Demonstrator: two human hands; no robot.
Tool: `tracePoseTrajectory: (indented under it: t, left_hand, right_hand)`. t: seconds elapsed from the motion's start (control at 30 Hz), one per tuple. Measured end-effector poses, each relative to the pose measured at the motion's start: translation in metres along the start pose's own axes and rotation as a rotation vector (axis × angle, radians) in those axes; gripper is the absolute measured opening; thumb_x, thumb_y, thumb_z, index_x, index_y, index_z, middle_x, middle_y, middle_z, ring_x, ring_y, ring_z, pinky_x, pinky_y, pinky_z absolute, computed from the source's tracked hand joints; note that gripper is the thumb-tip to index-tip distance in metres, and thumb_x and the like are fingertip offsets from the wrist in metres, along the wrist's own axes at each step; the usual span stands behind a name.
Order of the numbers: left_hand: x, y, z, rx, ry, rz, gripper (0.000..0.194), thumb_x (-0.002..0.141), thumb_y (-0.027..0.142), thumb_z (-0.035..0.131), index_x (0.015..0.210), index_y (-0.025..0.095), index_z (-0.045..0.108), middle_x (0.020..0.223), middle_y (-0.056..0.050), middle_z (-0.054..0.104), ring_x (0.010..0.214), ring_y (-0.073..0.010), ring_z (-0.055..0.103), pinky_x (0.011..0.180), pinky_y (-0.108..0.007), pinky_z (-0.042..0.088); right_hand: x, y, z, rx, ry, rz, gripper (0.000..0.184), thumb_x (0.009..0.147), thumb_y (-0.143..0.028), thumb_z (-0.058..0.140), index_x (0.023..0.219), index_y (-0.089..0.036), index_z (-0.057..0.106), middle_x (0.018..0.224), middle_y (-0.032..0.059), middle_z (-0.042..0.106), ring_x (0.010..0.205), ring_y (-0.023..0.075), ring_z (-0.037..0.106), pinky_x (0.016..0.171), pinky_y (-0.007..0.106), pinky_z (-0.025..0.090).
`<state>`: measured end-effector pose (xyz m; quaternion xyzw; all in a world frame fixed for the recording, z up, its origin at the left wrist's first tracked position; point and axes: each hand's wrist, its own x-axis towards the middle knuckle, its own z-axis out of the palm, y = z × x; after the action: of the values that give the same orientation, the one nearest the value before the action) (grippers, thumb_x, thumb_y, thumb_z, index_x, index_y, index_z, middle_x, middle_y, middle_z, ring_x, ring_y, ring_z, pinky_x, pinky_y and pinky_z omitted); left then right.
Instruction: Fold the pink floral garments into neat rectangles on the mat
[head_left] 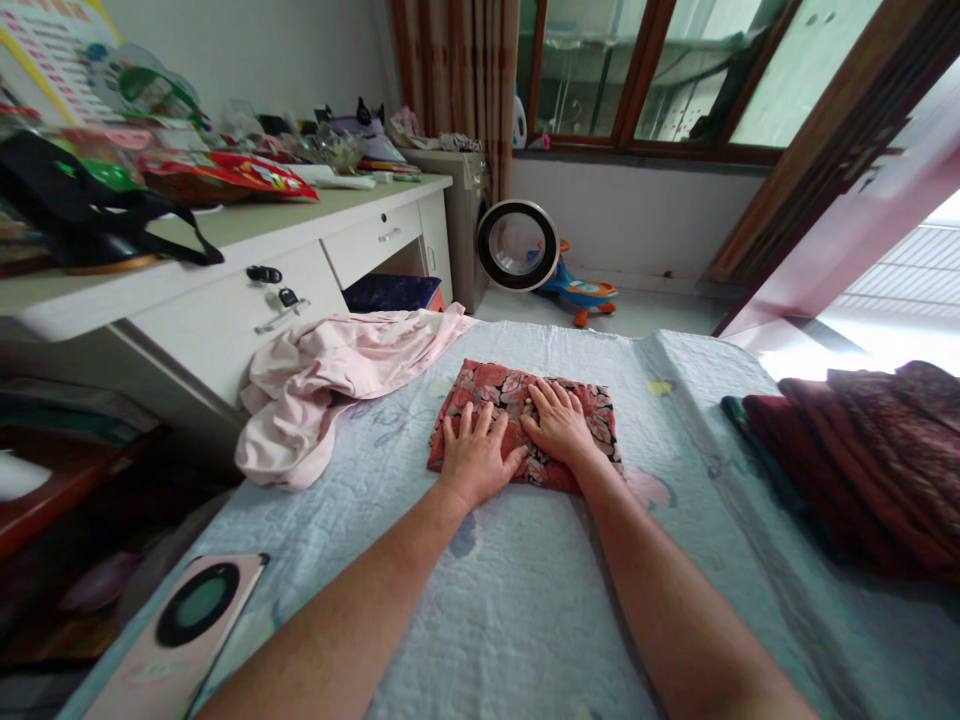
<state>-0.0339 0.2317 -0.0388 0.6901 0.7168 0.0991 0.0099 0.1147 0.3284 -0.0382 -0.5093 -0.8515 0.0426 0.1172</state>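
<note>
A red cloth with a dark leaf and flower pattern (517,380) lies folded into a flat rectangle on the bed. Spread over its left half is my left hand (478,457), palm down with the fingers apart. My right hand (559,422) rests flat on the right half, its fingers also stretched out. Both hands press on the top of the folded cloth and hold nothing. What kind of garment or fabric it is cannot be made out.
Light blue bedding (517,600) covers the bed. A pink garment (322,375) lies crumpled at left; a phone (180,630) sits near front left. Dark red folded clothes (862,450) are stacked at right. Beyond stand a cluttered desk (300,225) and a washing machine with its round door (517,245) swung out.
</note>
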Motion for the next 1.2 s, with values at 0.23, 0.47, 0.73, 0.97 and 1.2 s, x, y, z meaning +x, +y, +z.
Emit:
tracePoseTrajectory:
  t: [0.23,0.47,0.73,0.97,1.2]
  left_hand:
    - [-0.002,-0.008,-0.003,0.004,0.065,0.057,0.066,0.094,0.066,0.034,0.146,0.027,0.046,0.156,-0.009,0.040,0.145,-0.0387,0.029,0.115,-0.063,0.025]
    - [-0.001,-0.015,0.001,-0.011,0.077,0.072,0.060,0.096,0.062,0.038,0.144,0.028,0.048,0.155,-0.008,0.042,0.144,-0.0390,0.031,0.114,-0.064,0.026]
    - [-0.002,-0.006,-0.012,-0.098,0.202,0.247,0.038,0.094,0.039,0.055,0.127,0.020,0.060,0.145,-0.011,0.053,0.141,-0.0334,0.038,0.116,-0.057,0.027]
    - [-0.002,-0.002,-0.009,-0.217,0.127,0.380,0.031,0.095,0.033,0.056,0.122,0.017,0.059,0.126,-0.010,0.065,0.120,-0.0244,0.057,0.107,-0.042,0.042]
    - [-0.003,0.000,-0.008,-0.211,0.125,0.361,0.030,0.094,0.031,0.056,0.120,0.017,0.058,0.127,-0.011,0.063,0.121,-0.0255,0.056,0.108,-0.042,0.041]
  right_hand:
    - [-0.002,0.003,-0.007,0.156,0.170,-0.176,0.042,0.089,-0.029,0.052,0.129,-0.024,0.063,0.141,0.0073,0.055,0.129,0.0269,0.045,0.110,0.043,0.033]
    - [0.001,0.003,-0.002,0.130,0.059,-0.184,0.041,0.095,-0.028,0.045,0.132,-0.024,0.061,0.143,0.0050,0.056,0.132,0.0249,0.047,0.112,0.045,0.030]
    - [0.003,0.003,0.005,0.040,-0.008,-0.095,0.051,0.096,-0.032,0.040,0.146,-0.022,0.047,0.157,0.0038,0.039,0.144,0.0286,0.032,0.117,0.050,0.024]
    - [0.002,0.008,-0.002,0.184,0.118,-0.193,0.038,0.090,-0.025,0.052,0.125,-0.021,0.065,0.136,0.0081,0.060,0.126,0.0248,0.050,0.111,0.042,0.034]
    - [0.005,0.006,0.004,0.112,0.036,-0.146,0.044,0.095,-0.025,0.043,0.137,-0.022,0.056,0.148,0.0060,0.051,0.136,0.0240,0.043,0.115,0.044,0.029]
